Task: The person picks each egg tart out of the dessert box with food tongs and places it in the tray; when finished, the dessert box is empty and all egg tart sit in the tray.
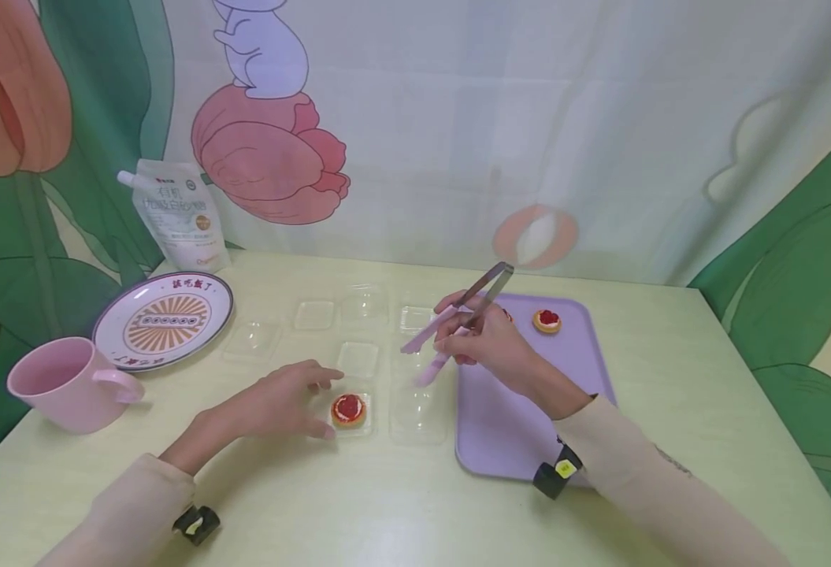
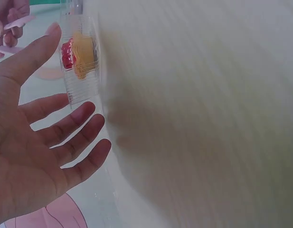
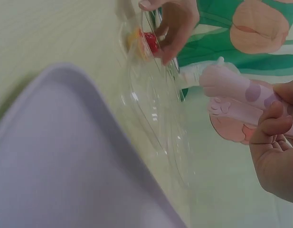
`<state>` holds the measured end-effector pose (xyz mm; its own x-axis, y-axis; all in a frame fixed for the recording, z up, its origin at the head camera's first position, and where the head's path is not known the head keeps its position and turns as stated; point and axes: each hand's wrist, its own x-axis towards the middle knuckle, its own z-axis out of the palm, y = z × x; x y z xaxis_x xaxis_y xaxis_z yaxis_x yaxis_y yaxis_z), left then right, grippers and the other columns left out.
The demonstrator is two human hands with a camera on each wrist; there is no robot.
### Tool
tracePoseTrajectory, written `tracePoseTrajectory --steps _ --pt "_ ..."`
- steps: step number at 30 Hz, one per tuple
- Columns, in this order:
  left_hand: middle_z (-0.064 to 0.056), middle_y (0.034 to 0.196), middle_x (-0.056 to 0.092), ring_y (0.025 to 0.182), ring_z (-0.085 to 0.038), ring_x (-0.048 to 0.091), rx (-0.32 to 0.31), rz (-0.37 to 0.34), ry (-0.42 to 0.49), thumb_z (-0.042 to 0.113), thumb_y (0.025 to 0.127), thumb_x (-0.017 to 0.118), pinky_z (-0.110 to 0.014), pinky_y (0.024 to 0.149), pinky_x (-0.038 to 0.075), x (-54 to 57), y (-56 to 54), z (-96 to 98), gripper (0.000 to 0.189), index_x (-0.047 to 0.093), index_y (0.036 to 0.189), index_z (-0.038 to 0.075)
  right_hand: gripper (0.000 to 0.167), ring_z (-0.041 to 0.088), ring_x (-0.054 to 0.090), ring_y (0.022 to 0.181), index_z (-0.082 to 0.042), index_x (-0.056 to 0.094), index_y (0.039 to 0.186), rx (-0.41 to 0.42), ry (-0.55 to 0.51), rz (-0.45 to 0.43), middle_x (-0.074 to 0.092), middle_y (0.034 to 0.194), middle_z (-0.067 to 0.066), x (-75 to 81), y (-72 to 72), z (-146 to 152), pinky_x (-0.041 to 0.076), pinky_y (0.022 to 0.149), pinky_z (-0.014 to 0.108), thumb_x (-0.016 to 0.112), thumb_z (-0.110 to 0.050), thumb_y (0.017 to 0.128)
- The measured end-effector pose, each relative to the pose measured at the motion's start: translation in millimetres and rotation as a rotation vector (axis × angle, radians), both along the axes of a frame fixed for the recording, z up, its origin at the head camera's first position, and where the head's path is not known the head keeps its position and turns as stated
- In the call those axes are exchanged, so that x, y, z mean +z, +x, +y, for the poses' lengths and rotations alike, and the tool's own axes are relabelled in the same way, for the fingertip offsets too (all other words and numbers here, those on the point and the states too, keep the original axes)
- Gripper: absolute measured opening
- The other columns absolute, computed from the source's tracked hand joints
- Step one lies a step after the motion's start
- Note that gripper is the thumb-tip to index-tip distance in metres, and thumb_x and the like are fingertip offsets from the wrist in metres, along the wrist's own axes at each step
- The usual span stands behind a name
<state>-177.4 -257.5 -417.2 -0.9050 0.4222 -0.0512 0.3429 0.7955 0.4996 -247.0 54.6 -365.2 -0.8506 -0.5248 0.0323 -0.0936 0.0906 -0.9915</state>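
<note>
My right hand (image 1: 482,339) holds a pair of tongs (image 1: 438,346) with pink paw-shaped tips, apart from each other, above the clear boxes left of the tray. In the right wrist view the tongs' tips (image 3: 227,84) have nothing between them. A small tart (image 1: 348,410) with a red and white top sits in a clear plastic box (image 1: 362,429). Around that box my left hand (image 1: 283,402) spreads its thumb and fingers, close to its left side. The left wrist view shows the fingers (image 2: 80,114) extended near the box's edge; whether they touch it I cannot tell.
A purple tray (image 1: 521,425) holds a tart (image 1: 547,320) and another partly hidden by the right hand. Several clear boxes (image 1: 418,413) and lids stand mid-table. To the left are a pink mug (image 1: 68,386), a white plate (image 1: 163,319) and a white pouch (image 1: 179,216).
</note>
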Motion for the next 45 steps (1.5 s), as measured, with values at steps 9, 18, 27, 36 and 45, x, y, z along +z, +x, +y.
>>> tracePoseTrajectory --steps 9,18,27,36,45 --pt "-0.008 0.114 0.066 0.109 -0.029 0.062 -0.031 -0.058 0.008 0.03 0.071 0.09 -0.048 0.097 0.051 3.3 -2.2 1.9 0.079 0.057 0.136 0.0 0.037 0.014 0.052 0.057 -0.002 0.056 0.118 0.056 0.017 -0.02 0.068 0.077 -0.001 -7.2 7.2 -26.5 0.041 0.053 0.022 0.067 0.005 0.083" --pt "-0.009 0.117 0.066 0.112 -0.03 0.061 -0.04 -0.124 0.017 0.026 0.072 0.09 -0.049 0.099 0.05 8.2 -6.0 0.5 0.077 0.056 0.137 0.002 0.039 0.012 0.048 0.055 0.0 0.056 0.118 0.132 0.005 0.002 0.067 0.074 -0.004 -12.0 15.4 -47.2 0.041 0.052 0.021 0.067 0.009 0.081" --pt "-0.011 0.118 0.066 0.113 -0.031 0.061 -0.044 -0.123 0.042 0.027 0.071 0.091 -0.05 0.1 0.05 5.1 -6.0 -1.6 0.079 0.055 0.137 0.001 0.039 0.012 0.053 0.057 0.001 0.056 0.118 0.178 0.019 0.026 0.069 0.077 -0.002 -25.0 15.2 -66.2 0.044 0.053 0.023 0.068 0.009 0.081" --pt "-0.009 0.116 0.067 0.113 -0.03 0.061 -0.024 -0.124 0.039 0.028 0.07 0.091 -0.052 0.102 0.048 1.8 -6.6 -2.9 0.081 0.056 0.138 0.002 0.04 0.011 0.06 0.063 0.004 0.055 0.119 0.199 0.042 0.067 0.071 0.085 0.012 -34.9 18.0 -76.9 0.048 0.056 0.024 0.068 0.008 0.081" --pt "-0.011 0.119 0.068 0.118 -0.032 0.061 -0.014 -0.143 0.065 0.028 0.072 0.09 -0.055 0.106 0.045 0.4 -5.1 -4.1 0.08 0.055 0.14 0.004 0.04 0.01 0.063 0.07 0.004 0.055 0.121 0.216 0.117 0.127 0.07 0.09 0.021 -41.3 20.6 -82.2 0.052 0.057 0.024 0.069 0.007 0.083"
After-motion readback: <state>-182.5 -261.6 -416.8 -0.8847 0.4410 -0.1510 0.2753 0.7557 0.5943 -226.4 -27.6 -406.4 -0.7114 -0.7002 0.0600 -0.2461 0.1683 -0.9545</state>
